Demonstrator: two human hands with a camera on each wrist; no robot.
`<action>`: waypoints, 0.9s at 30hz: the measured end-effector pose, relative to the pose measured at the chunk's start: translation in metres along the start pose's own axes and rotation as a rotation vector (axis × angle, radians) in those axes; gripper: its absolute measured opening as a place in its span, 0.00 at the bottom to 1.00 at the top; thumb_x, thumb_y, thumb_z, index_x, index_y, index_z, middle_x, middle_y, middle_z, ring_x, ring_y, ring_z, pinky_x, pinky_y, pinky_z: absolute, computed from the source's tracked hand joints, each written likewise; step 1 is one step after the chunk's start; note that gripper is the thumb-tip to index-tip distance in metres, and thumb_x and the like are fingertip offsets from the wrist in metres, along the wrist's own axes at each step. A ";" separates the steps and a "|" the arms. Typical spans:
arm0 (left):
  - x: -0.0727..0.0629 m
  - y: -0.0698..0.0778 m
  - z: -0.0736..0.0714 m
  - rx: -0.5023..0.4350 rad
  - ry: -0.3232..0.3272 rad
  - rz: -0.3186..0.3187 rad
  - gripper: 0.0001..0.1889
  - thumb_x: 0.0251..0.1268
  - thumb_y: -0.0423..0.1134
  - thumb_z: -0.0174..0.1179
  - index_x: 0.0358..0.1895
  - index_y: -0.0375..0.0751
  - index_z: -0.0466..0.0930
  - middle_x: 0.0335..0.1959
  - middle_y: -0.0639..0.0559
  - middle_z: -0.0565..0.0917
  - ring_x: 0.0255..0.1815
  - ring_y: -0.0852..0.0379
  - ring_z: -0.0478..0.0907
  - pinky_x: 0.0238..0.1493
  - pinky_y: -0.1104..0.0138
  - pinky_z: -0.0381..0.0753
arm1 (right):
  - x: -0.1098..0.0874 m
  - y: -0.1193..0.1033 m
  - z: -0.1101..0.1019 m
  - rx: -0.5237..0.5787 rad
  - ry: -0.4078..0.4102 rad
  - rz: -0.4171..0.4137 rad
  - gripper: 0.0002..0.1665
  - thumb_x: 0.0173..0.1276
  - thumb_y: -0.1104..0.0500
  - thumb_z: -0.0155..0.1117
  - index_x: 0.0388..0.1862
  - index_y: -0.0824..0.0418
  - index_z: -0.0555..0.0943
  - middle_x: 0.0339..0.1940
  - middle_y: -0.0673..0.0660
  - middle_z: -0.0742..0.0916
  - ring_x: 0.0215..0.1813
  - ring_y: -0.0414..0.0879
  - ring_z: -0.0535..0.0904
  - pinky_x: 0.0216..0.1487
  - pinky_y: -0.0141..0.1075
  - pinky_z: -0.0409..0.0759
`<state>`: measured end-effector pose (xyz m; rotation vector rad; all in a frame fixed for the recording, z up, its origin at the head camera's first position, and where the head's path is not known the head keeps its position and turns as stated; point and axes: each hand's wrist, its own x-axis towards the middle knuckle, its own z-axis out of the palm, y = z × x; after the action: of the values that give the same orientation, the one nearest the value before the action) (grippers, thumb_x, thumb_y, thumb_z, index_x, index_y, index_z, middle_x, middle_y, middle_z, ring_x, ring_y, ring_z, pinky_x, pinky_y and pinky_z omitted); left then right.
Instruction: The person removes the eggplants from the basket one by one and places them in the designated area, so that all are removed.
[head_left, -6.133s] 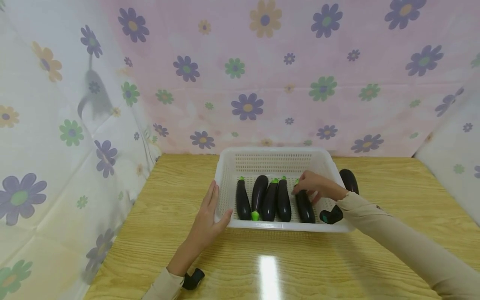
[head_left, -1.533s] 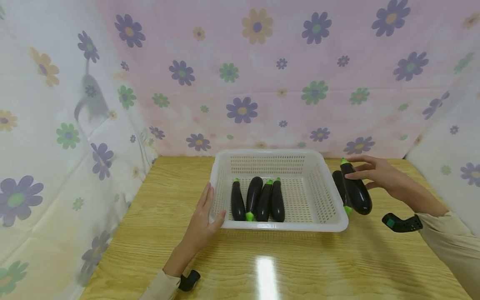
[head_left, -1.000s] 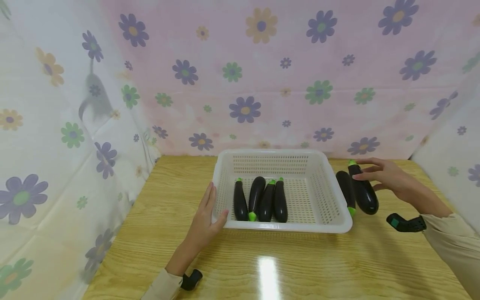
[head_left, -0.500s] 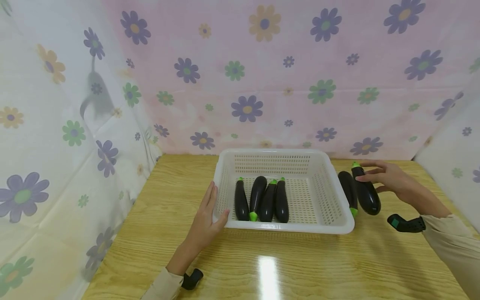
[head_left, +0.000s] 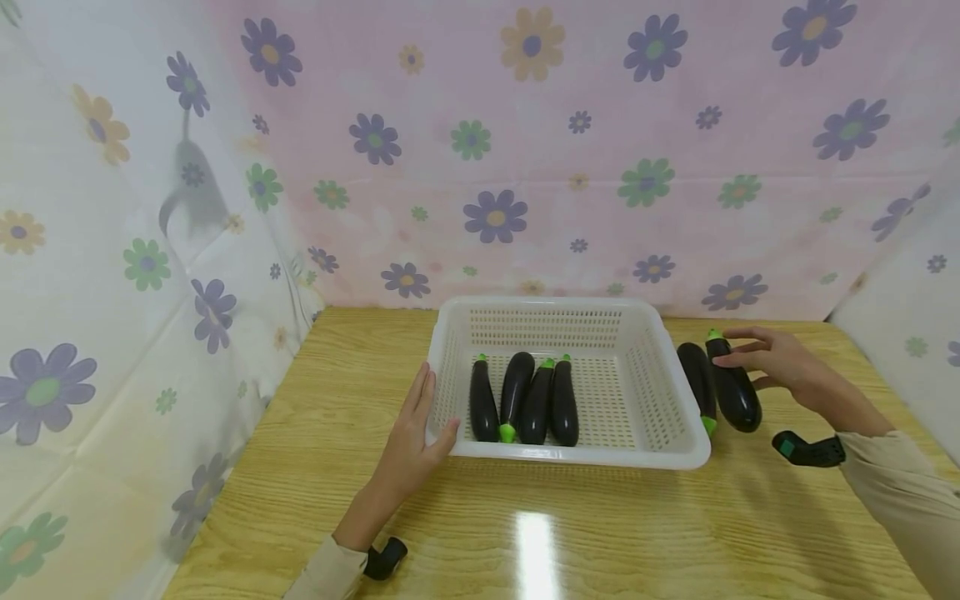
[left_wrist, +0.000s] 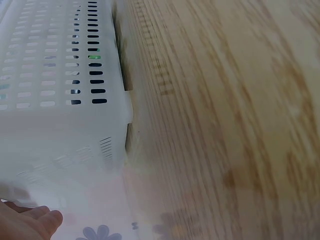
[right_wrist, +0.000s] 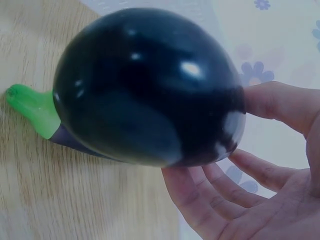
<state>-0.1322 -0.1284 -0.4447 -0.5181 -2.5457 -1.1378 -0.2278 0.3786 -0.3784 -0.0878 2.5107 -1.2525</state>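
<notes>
In the head view my right hand [head_left: 776,360] grips a dark, glossy eggplant [head_left: 737,396] near its green stem, right of the basket. Its thumb and fingers close on the skin in the right wrist view, where the rounded end [right_wrist: 145,85] fills the middle. Beside it, against the basket's right side, lies another eggplant [head_left: 696,379], its green stem [right_wrist: 37,110] toward the person. My left hand [head_left: 408,442] rests along the left side of the white plastic basket [head_left: 570,452], fingers straight, thumb at the front corner. Several eggplants [head_left: 517,392] stand side by side in the basket's left half.
The wood-grain table [head_left: 420,533] runs under everything. A flowered cloth [head_left: 450,108] hangs behind, with more cloth at the left and right sides. Bare mesh floor [head_left: 607,400] shows in the basket's right half. The basket's slotted wall [left_wrist: 45,65] fills the left wrist view's upper left.
About six seconds ago my right hand was on this eggplant inside the basket; it is now outside, to the right. Over the last second it has settled slightly lower beside the other. Left hand still.
</notes>
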 end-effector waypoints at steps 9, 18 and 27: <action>-0.001 0.000 0.000 -0.003 -0.006 0.001 0.40 0.67 0.47 0.54 0.74 0.31 0.46 0.77 0.47 0.43 0.75 0.48 0.46 0.67 0.50 0.55 | 0.002 0.008 0.001 -0.003 -0.004 0.006 0.46 0.70 0.49 0.58 0.73 0.73 0.49 0.65 0.79 0.64 0.44 0.37 0.77 0.46 0.52 0.78; 0.002 -0.001 0.000 0.003 0.003 0.018 0.39 0.67 0.46 0.54 0.73 0.30 0.47 0.77 0.47 0.44 0.75 0.49 0.46 0.67 0.50 0.55 | 0.004 0.013 0.000 -0.010 0.003 0.025 0.46 0.70 0.47 0.56 0.73 0.73 0.49 0.66 0.78 0.63 0.55 0.59 0.74 0.47 0.52 0.78; 0.001 -0.003 0.001 0.004 0.009 0.010 0.39 0.66 0.46 0.54 0.73 0.30 0.48 0.76 0.45 0.45 0.75 0.48 0.46 0.67 0.50 0.55 | 0.009 0.022 0.002 -0.021 0.013 0.039 0.47 0.70 0.46 0.56 0.72 0.74 0.49 0.65 0.80 0.62 0.61 0.74 0.63 0.46 0.52 0.78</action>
<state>-0.1342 -0.1290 -0.4469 -0.5232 -2.5338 -1.1285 -0.2333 0.3892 -0.3994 -0.0351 2.5247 -1.2156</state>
